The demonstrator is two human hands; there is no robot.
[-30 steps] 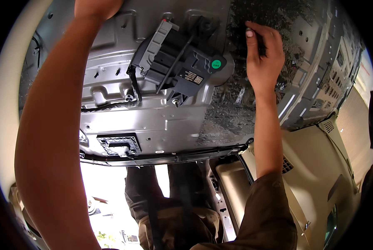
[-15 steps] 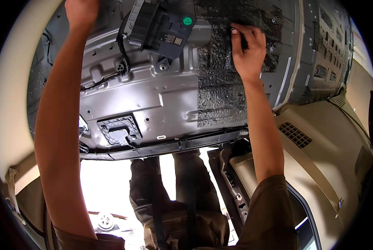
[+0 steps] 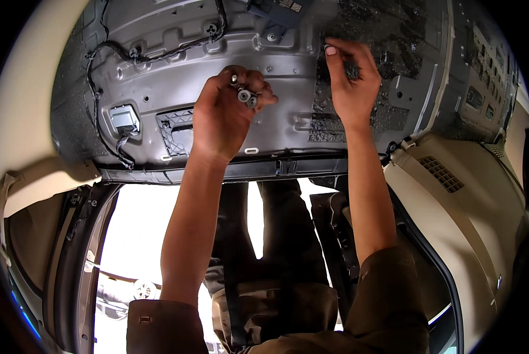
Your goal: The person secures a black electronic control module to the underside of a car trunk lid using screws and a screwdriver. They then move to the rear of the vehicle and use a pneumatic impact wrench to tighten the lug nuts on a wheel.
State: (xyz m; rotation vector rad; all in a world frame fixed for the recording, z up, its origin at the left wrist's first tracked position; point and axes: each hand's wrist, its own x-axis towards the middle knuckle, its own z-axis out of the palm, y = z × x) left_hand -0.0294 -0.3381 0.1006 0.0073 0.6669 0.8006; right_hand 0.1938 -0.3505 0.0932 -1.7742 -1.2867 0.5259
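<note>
Two hands [image 3: 222, 115], metal fasteners [image 3: 244, 95] in the left, count unclear

Both hands [image 3: 223, 127] [image 3: 357, 88] over grey panel [image 3: 176, 76], metal fasteners [image 3: 244, 95] in left.

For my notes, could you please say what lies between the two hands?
The head view shows grey metal panel, then dark textured sheet, between left hand and right hand.

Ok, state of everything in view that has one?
Left hand: fingers curled, palm toward camera.
Metal fasteners: unfastened, held in left hand.
Right hand: thumb and forefinger pinched; contents unclear.
Wiring harness: routed along metal panel.
Dark module: cut off by frame edge.
</note>
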